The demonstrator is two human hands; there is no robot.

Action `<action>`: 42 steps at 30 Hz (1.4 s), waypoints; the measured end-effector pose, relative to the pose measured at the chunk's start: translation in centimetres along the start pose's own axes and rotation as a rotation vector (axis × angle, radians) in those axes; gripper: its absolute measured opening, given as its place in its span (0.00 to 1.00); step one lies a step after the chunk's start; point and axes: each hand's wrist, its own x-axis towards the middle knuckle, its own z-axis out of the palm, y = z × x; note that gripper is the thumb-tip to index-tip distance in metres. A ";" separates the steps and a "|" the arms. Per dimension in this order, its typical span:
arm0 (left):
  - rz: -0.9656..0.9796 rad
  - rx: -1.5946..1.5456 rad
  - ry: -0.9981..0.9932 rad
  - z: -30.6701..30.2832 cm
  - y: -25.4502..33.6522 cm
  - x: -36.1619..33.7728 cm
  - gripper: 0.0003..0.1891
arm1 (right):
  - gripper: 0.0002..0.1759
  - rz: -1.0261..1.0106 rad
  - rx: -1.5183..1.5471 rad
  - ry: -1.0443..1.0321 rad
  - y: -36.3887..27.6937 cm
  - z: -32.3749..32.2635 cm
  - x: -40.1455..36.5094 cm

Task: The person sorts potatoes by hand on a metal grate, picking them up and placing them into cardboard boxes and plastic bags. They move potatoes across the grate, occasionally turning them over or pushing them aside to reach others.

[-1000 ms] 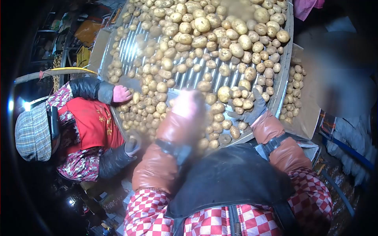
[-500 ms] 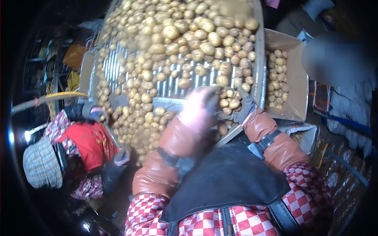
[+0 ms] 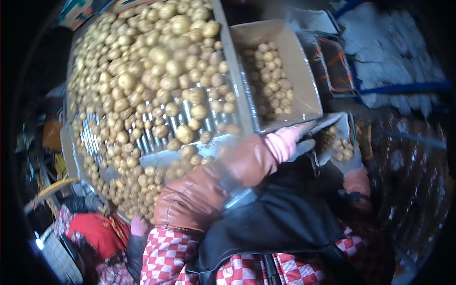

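My left hand [image 3: 297, 142], in a grey glove with a pink cuff, is open at the near-left edge of a small lined box [image 3: 350, 124]. Its fingers are apart, and no potato shows in them. Across the box's near side, my right hand [image 3: 349, 164], also gloved, is cupped round several small potatoes [image 3: 343, 149]. More small potatoes [image 3: 328, 137] lie deeper in this box. To the left, a metal roller sorting table [image 3: 154, 137] carries a large heap of potatoes [image 3: 126, 80] of mixed sizes.
A larger cardboard box [image 3: 304, 76] with potatoes stands beside the table's right rail. At lower left, a co-worker in red [image 3: 97, 232] has hands at the table edge. Pale sacks [image 3: 384, 57] and a blue bar [image 3: 403, 89] are at upper right.
Both my hands have moved right, off the table to the small box, the right one with small potatoes. The view has turned right, so the table stands further left.
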 end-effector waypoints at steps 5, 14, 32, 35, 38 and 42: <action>-0.113 0.664 0.459 -8.4 -3.1 -11.0 0.27 | 0.28 -0.035 -0.415 0.543 -2.4 -6.8 6.2; -1.037 1.002 0.837 -9.5 -5.1 -32.2 0.34 | 0.21 -0.172 -1.036 -0.484 12.8 29.2 19.6; -1.367 0.742 1.395 8.5 -11.7 -41.0 0.44 | 0.12 -0.005 -2.222 -0.832 27.9 41.8 29.1; -1.493 0.762 1.278 8.2 -10.0 -40.3 0.42 | 0.10 0.390 -1.160 -0.522 26.2 46.5 18.2; -1.373 0.778 1.381 9.0 -11.3 -40.9 0.41 | 0.12 0.236 -1.335 -0.723 28.9 50.1 20.4; -1.333 0.769 1.437 8.8 -10.3 -40.8 0.37 | 0.22 -0.610 -2.143 -0.970 34.5 53.5 22.7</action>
